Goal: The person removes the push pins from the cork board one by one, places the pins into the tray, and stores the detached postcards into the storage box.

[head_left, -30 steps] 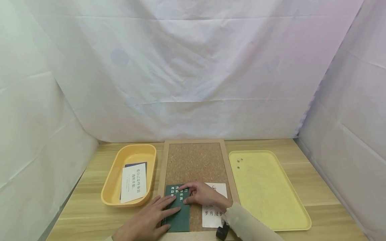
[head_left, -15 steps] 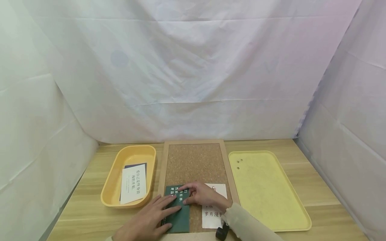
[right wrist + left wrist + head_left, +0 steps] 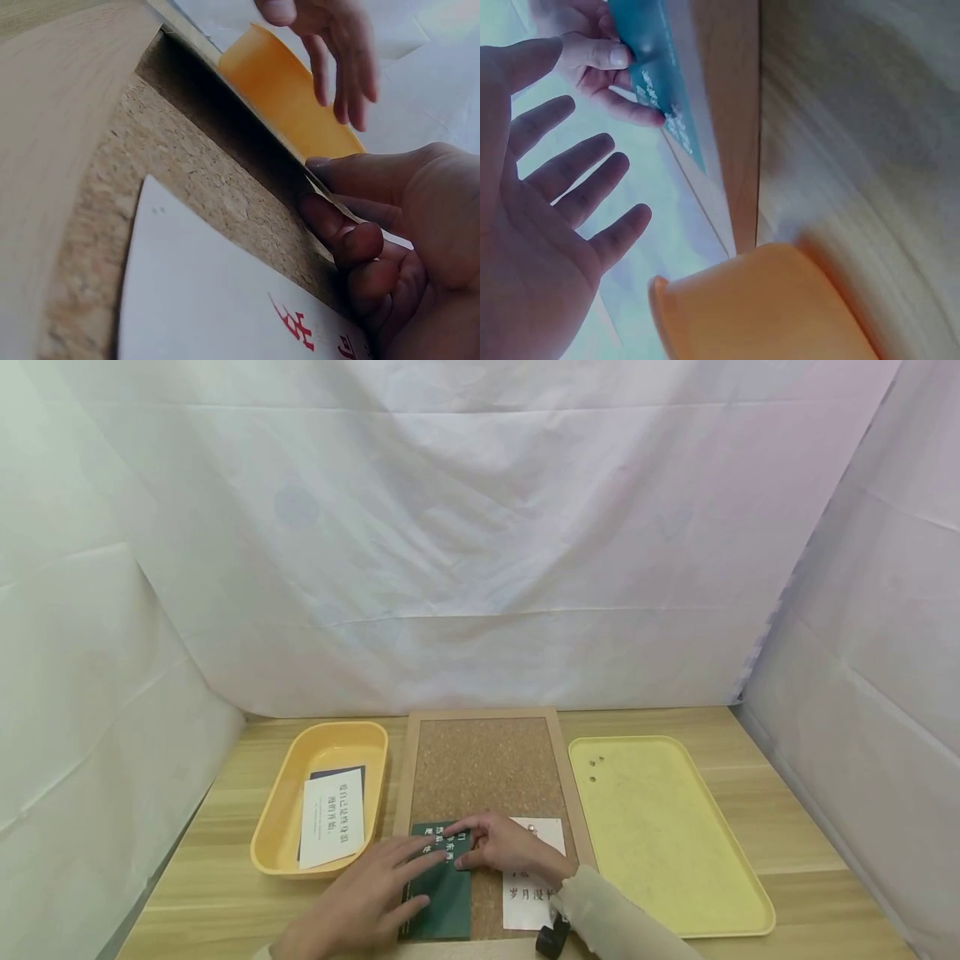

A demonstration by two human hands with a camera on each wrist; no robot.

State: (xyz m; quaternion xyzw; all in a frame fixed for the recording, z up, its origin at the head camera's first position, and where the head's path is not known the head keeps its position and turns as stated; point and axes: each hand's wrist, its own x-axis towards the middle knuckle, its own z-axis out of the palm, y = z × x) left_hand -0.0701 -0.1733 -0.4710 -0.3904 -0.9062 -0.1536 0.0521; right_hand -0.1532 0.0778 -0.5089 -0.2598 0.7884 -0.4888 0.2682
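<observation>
A dark green card [image 3: 442, 910] with white lettering lies over the lower left of the framed corkboard [image 3: 487, 764]. My right hand [image 3: 502, 845] pinches its right edge between thumb and fingers; in the right wrist view the card stands tilted up off the cork. Fingers spread, my left hand [image 3: 360, 893] hovers by the card's left side, and the left wrist view shows it holding nothing, apart from the card. A white card [image 3: 525, 910] with red characters lies on the cork at the lower right, partly hidden under my right wrist.
On the left, an orange-yellow basin [image 3: 279, 810] holds a white card [image 3: 330, 818] over a dark blue one. A flat yellow tray [image 3: 675, 843] sits on the right, with several small pins [image 3: 592, 763] in its far left corner. White curtains surround the wooden table.
My left hand has lifted off the green card and shifted slightly left. The right hand keeps its pinch on the card's edge in the same spot.
</observation>
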